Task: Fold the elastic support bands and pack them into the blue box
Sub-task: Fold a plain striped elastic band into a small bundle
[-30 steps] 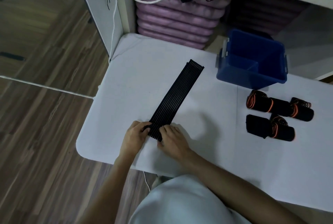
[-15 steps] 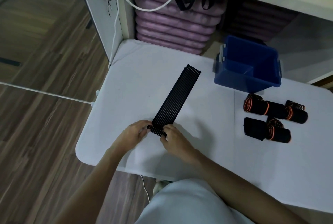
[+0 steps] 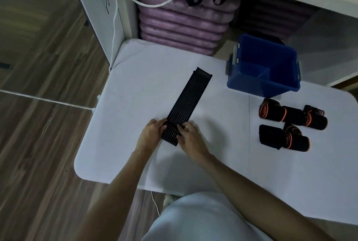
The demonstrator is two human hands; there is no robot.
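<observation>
Black ribbed band (image 3: 188, 103) lies flat on the white tabletop (image 3: 135, 77), running diagonally from the near centre toward the blue box (image 3: 263, 70). Near end looks folded over on itself, though it's dark there, hard to be sure. Left hand (image 3: 150, 134) pinches the left edge of that end; right hand (image 3: 190, 137) grips the right edge, fingers curled on top. Box sits at the far side, open. Two rolled black-and-orange bands (image 3: 290, 116) (image 3: 282, 139) lie just in front of it, right of the hands.
</observation>
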